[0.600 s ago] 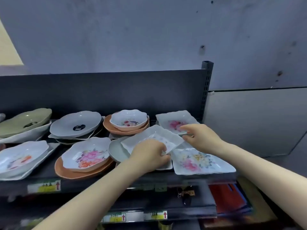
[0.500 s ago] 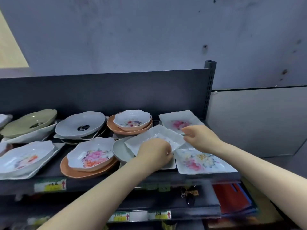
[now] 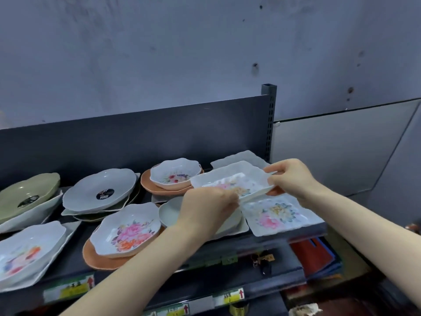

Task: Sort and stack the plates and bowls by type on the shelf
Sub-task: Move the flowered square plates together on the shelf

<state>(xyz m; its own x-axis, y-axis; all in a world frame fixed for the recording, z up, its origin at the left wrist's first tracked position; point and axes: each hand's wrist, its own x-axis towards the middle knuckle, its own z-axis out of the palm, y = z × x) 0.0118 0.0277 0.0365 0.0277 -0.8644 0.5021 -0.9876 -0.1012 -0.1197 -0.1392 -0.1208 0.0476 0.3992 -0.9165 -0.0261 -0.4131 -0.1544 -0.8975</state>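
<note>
— White square dish (image 3: 232, 179) with floral print: report position.
— I read it lifted clear of the shelf (image 3: 68, 267), at the right end. It sits above the gap between a grey-green round plate (image 3: 168, 213) and a second square floral plate (image 3: 280, 214), which lies flat at the front right corner. A third square plate (image 3: 239, 157) shows just behind it, against the dark back panel (image 3: 136, 137). I cannot fix its exact tilt.
— Hand status?
— Left hand (image 3: 205, 208): fingers curled onto the dish's near edge, gripping it. Right hand (image 3: 293, 179): thumb on top of the far right corner, fingers beneath, pinching the rim.
— Remaining stock?
— Left of the held dish I see:
1. A rear floral bowl (image 3: 175, 173) on a rear orange plate (image 3: 148, 187).
2. A front floral bowl (image 3: 129, 229) on a front orange plate (image 3: 98, 261).
3. A grey bowl with a dark sticker (image 3: 100, 190) on a mixed stack.
4. A green bowl (image 3: 25, 192).
5. A floral dish (image 3: 25, 247) at the far left.
</note>
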